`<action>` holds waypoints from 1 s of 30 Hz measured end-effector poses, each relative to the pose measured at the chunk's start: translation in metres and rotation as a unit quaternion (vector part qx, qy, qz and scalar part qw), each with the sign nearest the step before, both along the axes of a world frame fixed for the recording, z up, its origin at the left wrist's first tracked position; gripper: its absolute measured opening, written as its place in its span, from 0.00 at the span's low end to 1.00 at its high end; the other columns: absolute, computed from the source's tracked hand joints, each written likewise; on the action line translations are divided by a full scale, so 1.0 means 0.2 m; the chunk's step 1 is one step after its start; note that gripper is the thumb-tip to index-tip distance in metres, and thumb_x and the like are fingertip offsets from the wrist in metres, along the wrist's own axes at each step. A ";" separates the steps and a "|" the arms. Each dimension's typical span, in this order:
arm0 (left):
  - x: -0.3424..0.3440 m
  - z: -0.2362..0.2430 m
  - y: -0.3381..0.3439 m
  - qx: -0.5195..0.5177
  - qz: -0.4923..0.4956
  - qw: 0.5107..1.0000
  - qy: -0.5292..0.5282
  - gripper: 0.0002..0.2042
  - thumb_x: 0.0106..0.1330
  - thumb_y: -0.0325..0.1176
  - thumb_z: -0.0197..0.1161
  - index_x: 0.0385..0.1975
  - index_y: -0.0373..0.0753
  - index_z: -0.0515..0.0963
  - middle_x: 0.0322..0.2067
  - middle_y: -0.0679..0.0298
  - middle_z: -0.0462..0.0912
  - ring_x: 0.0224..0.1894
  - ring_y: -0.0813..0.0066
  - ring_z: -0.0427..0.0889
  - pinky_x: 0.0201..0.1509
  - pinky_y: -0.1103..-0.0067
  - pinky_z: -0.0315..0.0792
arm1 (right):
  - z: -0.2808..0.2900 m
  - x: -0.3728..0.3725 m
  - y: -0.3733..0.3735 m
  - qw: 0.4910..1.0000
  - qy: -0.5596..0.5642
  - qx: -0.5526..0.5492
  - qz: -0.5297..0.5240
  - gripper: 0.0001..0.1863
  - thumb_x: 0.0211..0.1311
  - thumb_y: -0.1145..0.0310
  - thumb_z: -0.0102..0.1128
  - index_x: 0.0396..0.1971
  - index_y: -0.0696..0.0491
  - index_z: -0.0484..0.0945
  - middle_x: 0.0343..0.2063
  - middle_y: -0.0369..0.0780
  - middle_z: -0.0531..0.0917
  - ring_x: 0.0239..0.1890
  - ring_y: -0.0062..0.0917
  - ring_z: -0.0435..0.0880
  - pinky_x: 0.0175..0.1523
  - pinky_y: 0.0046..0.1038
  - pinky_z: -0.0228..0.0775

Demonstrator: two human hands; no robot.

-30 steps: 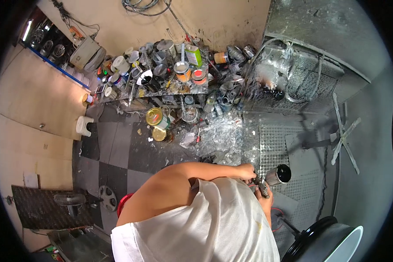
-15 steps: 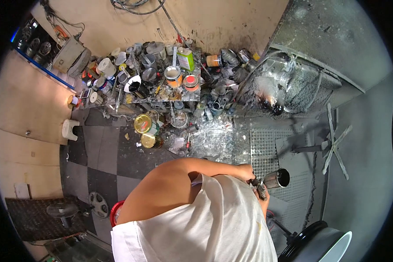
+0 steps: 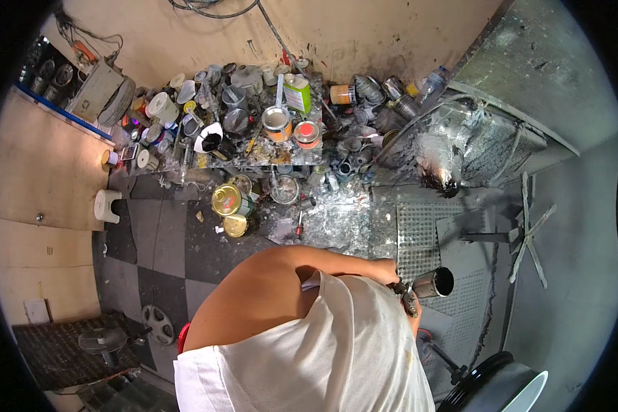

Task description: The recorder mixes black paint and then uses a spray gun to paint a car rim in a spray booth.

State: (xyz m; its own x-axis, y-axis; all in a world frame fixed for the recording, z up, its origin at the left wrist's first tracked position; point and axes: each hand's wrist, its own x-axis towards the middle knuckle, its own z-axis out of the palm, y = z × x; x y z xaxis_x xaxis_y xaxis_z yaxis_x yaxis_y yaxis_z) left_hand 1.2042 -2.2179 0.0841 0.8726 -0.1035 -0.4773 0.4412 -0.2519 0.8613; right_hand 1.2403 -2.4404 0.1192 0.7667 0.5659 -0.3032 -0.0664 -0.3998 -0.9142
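A paint spray gun with a dark-mouthed metal cup is between my hands, to the right of my white shirt. The cup lies tilted, its round end facing right. My left hand is closed at the upper end of the gun, where the arm reaches across from the left. Below the gun my right hand is wrapped round it, mostly hidden by the gun and shirt. Nearby at the lower right, a black wheel with a pale rim sits on a stand.
A crowded bench of paint cans and cups runs along the back wall. Gold-lidded tins stand on the floor before it. A cross-shaped stand is at the right, a white stool at the left, and a fan at the lower left.
The view has shifted slightly, moving the bench and stand a little in the picture. Both hands keep hold of the spray gun in nearly the same place.
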 end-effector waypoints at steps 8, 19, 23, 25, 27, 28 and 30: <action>-0.11 0.00 0.10 0.007 0.004 0.999 -0.038 0.15 0.59 0.39 0.62 0.28 0.30 0.85 0.24 0.54 0.86 0.26 0.65 0.87 0.32 0.69 0.78 | -0.11 -0.03 0.03 0.999 0.038 -0.021 0.032 0.20 0.63 0.73 0.68 0.53 0.60 0.76 0.33 0.33 0.82 0.33 0.14 0.76 0.40 0.21 0.71; -0.30 0.00 0.21 -0.017 0.086 0.996 0.024 0.16 0.62 0.39 0.62 0.27 0.29 0.84 0.24 0.54 0.86 0.25 0.65 0.86 0.31 0.69 0.78 | -0.19 -0.14 0.12 0.997 0.050 0.020 0.052 0.29 0.63 0.75 0.68 0.64 0.58 0.69 0.44 0.38 0.83 0.41 0.19 0.80 0.48 0.22 0.74; -0.35 -0.04 0.17 -0.085 0.177 0.981 0.005 0.16 0.62 0.40 0.64 0.38 0.30 0.80 0.28 0.56 0.87 0.25 0.68 0.86 0.30 0.70 0.79 | -0.13 -0.15 0.14 0.996 0.059 0.005 0.068 0.27 0.64 0.76 0.66 0.62 0.57 0.70 0.42 0.37 0.83 0.41 0.19 0.80 0.49 0.22 0.73; -0.37 -0.06 0.17 -0.051 0.161 0.986 0.010 0.22 0.61 0.43 0.66 0.46 0.30 0.76 0.32 0.55 0.87 0.26 0.67 0.87 0.30 0.71 0.79 | -0.07 -0.17 0.14 0.995 0.056 0.015 0.087 0.22 0.65 0.74 0.65 0.58 0.57 0.72 0.38 0.36 0.83 0.38 0.18 0.79 0.46 0.23 0.72; -0.42 -0.08 0.17 -0.089 0.185 0.977 0.065 0.23 0.61 0.45 0.65 0.47 0.30 0.76 0.33 0.52 0.86 0.29 0.63 0.87 0.33 0.68 0.79 | -0.01 -0.20 0.15 0.993 0.047 0.013 0.108 0.19 0.66 0.74 0.63 0.56 0.58 0.73 0.35 0.35 0.83 0.36 0.18 0.78 0.45 0.23 0.72; -0.47 -0.10 0.17 -0.073 0.174 0.980 0.064 0.24 0.62 0.47 0.65 0.46 0.29 0.76 0.33 0.50 0.86 0.31 0.60 0.87 0.35 0.66 0.79 | 0.01 -0.22 0.15 0.992 0.048 -0.003 0.117 0.20 0.66 0.74 0.62 0.56 0.58 0.73 0.34 0.35 0.83 0.36 0.18 0.78 0.44 0.24 0.72; -0.58 -0.15 0.14 0.038 0.152 0.987 0.027 0.26 0.63 0.50 0.64 0.45 0.29 0.77 0.35 0.46 0.86 0.34 0.54 0.86 0.39 0.63 0.78 | 0.05 -0.27 0.16 0.991 0.053 -0.009 0.126 0.20 0.65 0.75 0.62 0.57 0.58 0.73 0.33 0.35 0.82 0.35 0.19 0.78 0.44 0.24 0.72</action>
State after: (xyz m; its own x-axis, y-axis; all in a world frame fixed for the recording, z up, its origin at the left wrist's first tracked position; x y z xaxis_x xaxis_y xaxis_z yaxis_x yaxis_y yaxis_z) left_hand 1.0874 -2.1901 0.0541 0.8304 0.1972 -0.5211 0.5519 -0.1635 0.8177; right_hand 1.1857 -2.4084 0.1291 0.5646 0.7289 -0.3872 -0.0581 -0.4328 -0.8996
